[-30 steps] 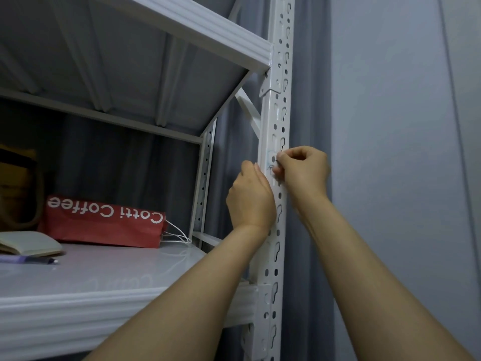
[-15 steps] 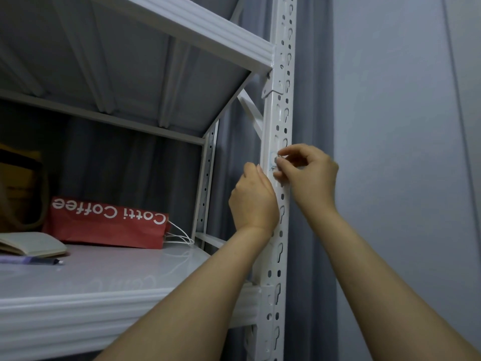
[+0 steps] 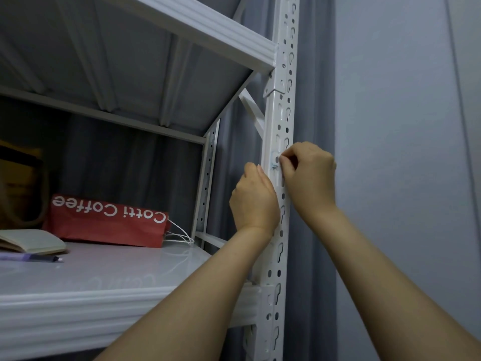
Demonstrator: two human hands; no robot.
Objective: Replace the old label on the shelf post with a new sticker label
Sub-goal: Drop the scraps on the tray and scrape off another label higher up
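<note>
The white perforated shelf post [image 3: 282,105] stands upright right of centre. A small pale, worn label [image 3: 274,160] sticks to its front face at hand height. My right hand [image 3: 309,175] is at the post's right side, thumb and forefinger pinched at the label's right edge. My left hand [image 3: 256,199] wraps the post's left edge just below the label, fingers curled behind it. No new sticker is visible.
A white metal shelf [image 3: 104,282] carries a red Cotti Coffee paper bag [image 3: 106,220] lying on its side, a notebook [image 3: 31,242] and a pen [image 3: 33,257]. Another shelf [image 3: 195,24] is overhead. Grey curtain [image 3: 315,100] and wall [image 3: 403,152] lie to the right.
My right hand's fingers have shifted at the label, opening slightly and then pinching again at its edge. My left hand keeps its hold on the post.
</note>
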